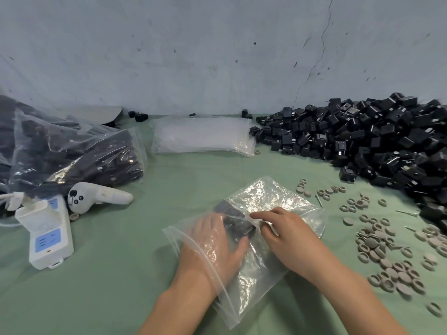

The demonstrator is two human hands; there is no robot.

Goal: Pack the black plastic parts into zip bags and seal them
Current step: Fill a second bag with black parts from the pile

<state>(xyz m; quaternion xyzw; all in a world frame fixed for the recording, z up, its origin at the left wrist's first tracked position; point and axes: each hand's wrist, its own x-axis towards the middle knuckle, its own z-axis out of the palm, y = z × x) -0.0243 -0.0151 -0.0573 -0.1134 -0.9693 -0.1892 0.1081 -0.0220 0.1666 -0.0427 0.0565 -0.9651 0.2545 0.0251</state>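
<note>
A clear zip bag [273, 197] lies on the green table, its open mouth toward me. My left hand [212, 245] is inside the bag up to the wrist and grips a few black plastic parts [232, 223] there. My right hand [287, 235] lies on top of the bag from outside, its fingers curled onto the film beside the parts. A big loose pile of black plastic parts [362, 136] fills the right side against the wall.
A stack of empty zip bags [200, 135] lies at the back centre. Filled bags of black parts [72, 153] sit at the left, with a white power strip [46, 238] and a white controller [101, 195] in front. Several grey rings and caps [387, 250] are scattered on the right.
</note>
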